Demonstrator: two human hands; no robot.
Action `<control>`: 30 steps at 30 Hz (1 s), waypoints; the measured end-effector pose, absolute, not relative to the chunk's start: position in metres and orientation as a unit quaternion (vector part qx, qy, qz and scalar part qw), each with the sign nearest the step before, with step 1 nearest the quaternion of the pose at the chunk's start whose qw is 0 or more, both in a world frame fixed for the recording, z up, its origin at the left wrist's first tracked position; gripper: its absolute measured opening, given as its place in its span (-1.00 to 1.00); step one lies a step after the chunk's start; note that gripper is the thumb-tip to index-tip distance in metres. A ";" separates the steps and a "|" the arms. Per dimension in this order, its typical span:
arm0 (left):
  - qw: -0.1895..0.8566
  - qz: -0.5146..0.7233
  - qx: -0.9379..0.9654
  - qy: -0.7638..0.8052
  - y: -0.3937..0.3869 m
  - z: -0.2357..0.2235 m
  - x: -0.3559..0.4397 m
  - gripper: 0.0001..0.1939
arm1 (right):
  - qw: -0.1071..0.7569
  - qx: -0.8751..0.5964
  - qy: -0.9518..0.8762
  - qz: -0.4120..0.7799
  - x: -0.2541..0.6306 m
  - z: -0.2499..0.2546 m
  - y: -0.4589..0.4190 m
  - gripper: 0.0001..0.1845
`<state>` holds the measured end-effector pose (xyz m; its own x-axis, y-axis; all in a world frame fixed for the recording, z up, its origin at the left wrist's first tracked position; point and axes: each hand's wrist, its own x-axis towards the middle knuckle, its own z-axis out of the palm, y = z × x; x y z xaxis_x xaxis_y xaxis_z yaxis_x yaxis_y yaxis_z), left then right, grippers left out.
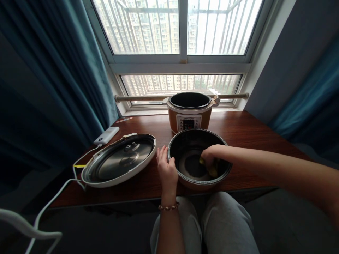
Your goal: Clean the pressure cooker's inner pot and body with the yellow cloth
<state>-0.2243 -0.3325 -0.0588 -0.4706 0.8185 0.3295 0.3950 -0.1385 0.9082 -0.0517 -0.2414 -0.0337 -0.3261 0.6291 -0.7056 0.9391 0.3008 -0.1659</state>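
Currently, right hand (210, 155) is clutching cloth (212, 171) toward pot's (182, 143) four o'clock; left hand (168, 171), unclenched, is touching nine o'clock.

Ahead of you, daylight fills a window (183, 42) at the top centre, with bars (218, 26) and tall buildings (156, 31) outside. A rail (148, 98) crosses its lower part. You have blue curtains (76, 70) at left and right, a shadowed wall (282, 74) at upper right, and a reddish-brown table (238, 130) across the middle.
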 end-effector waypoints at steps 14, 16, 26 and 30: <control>0.213 0.591 0.472 0.619 -0.333 -0.055 -0.225 -0.54 | -0.205 0.454 0.836 -0.232 -0.047 0.065 -0.320 -0.75; 0.216 0.593 0.468 0.618 -0.333 -0.056 -0.225 -0.55 | -0.407 0.502 0.735 -0.206 -0.038 0.070 -0.339 -0.71; 0.056 0.470 0.592 0.652 -0.339 -0.024 -0.229 -0.56 | -0.635 0.566 0.487 -0.197 -0.005 0.040 -0.357 -0.72; 0.082 0.315 0.755 0.570 -0.345 0.024 -0.204 -0.63 | -0.600 0.619 0.487 -0.141 0.002 0.037 -0.352 -0.71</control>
